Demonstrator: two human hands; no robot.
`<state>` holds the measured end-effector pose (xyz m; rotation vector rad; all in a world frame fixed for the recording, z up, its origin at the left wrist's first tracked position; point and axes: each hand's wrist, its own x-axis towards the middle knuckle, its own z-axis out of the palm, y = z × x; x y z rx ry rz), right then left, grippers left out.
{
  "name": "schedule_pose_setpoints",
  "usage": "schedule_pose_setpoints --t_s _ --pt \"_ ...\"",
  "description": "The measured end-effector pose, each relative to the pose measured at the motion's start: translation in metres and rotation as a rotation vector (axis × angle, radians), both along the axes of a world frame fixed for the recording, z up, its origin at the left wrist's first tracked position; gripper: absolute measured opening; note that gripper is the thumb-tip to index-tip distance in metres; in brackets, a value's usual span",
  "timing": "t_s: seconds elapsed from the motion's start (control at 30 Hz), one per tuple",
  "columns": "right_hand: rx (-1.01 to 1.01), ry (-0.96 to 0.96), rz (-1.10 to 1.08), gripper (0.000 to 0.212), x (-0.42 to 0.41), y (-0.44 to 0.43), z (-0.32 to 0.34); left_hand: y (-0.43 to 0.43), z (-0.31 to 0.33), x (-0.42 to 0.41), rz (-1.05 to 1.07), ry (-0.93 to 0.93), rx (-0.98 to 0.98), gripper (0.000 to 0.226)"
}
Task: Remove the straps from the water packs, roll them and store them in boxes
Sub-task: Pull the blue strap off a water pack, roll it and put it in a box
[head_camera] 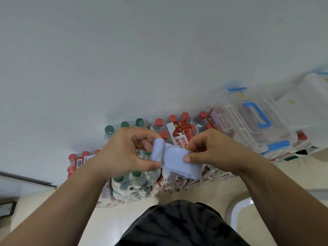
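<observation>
A pale blue strap stretches between both my hands, held above the shrink-wrapped water packs. My left hand pinches its rolled end between thumb and fingers. My right hand grips the flat part with the thumb on top, and the loose end hangs down below it. Red-capped bottles and green-capped bottles stand in packs against the white wall. A clear plastic box with a blue handle and blue latches rests on the packs at the right, lid shut.
A white wall rises right behind the packs. Another clear box sits further right. Beige floor lies at my feet, with a white object at lower right and a dark ledge at left.
</observation>
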<state>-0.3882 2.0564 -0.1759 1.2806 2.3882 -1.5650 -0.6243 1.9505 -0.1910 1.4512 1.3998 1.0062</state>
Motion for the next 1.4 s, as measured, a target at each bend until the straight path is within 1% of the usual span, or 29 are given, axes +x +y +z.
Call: schedule_pose_setpoints --t_s 0.17,0.23,0.37,0.43,0.47,0.5,0.53,0.6,0.7,0.77,0.83,0.9,1.03,1.1,1.17,1.27,1.33,1.4 --pt "0.001 -0.012 0.068 0.017 0.005 0.002 0.001 -0.001 -0.002 0.004 0.041 -0.181 -0.045 0.046" --pt "0.021 -0.009 0.076 0.021 0.006 0.003 -0.002 -0.002 -0.004 0.007 0.046 -0.215 -0.083 0.049" --pt "0.049 -0.012 0.116 0.03 0.005 0.001 -0.006 0.0 -0.006 0.013 0.018 -0.13 -0.131 0.053" --pt "-0.006 0.015 0.117 0.02 0.002 0.0 -0.005 0.002 -0.004 0.013 0.003 -0.082 -0.132 0.054" --pt "-0.043 0.043 0.091 0.01 0.0 -0.002 -0.004 0.003 -0.003 0.012 -0.007 -0.067 -0.13 0.054" --pt "-0.065 0.079 0.05 0.006 -0.002 -0.003 -0.005 0.004 -0.001 0.012 -0.018 -0.054 -0.127 0.054" --pt "-0.075 0.115 -0.007 0.011 -0.005 -0.004 -0.006 0.005 0.0 0.012 -0.028 -0.042 -0.121 0.053" --pt "-0.09 0.17 -0.076 0.016 -0.01 -0.006 -0.009 0.006 0.003 0.014 -0.044 -0.022 -0.1 0.051" --pt "-0.141 0.2 -0.008 0.023 -0.013 -0.007 -0.011 0.005 0.005 0.015 -0.052 -0.045 -0.078 0.05" --pt "-0.152 0.207 0.068 0.025 -0.012 -0.006 -0.012 0.005 0.007 0.015 -0.065 -0.072 -0.076 0.049" --pt "-0.154 0.224 0.096 0.028 -0.011 -0.006 -0.011 0.004 0.009 0.015 -0.08 -0.098 -0.069 0.049" --pt "-0.164 0.259 0.077 0.029 -0.012 -0.007 -0.013 0.004 0.01 0.016 -0.081 -0.124 -0.057 0.05" --pt "-0.147 0.304 0.027 0.016 -0.014 -0.007 -0.018 0.004 0.009 0.015 -0.074 -0.167 -0.05 0.051" --pt "-0.122 0.327 0.018 0.026 -0.014 -0.007 -0.019 0.004 0.008 0.013 -0.072 -0.165 -0.04 0.051" --pt "-0.097 0.343 -0.004 0.029 -0.015 -0.008 -0.017 0.004 0.008 0.012 -0.066 -0.137 -0.038 0.051" --pt "-0.032 0.338 -0.057 0.019 -0.017 -0.011 -0.016 0.005 0.006 0.013 -0.019 -0.033 0.0 0.053" --pt "0.01 0.316 -0.08 0.015 -0.017 -0.013 -0.016 0.006 0.003 0.016 -0.01 0.127 0.097 0.051" --pt "0.025 0.286 -0.081 0.016 -0.017 -0.014 -0.016 0.008 0.003 0.018 -0.034 0.299 0.201 0.049"
